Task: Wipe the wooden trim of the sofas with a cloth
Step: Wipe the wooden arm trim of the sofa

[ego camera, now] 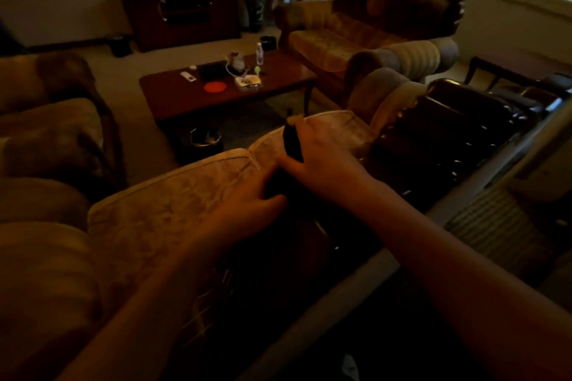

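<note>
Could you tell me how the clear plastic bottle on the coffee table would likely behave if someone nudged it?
The bottle stands upright, tall and narrow, so it would probably tip easily. Its rounded body suggests it would then roll. It looks light.

Two bare forearms enter from the bottom edge, one from the lower left and one from the lower right. No sleeve covers either arm as far as the picture reaches. The left hand and the right hand are both bare: no glove shows. The room is dim and the picture soft, so finer marks on the fingers or wrists cannot be made out.
</note>
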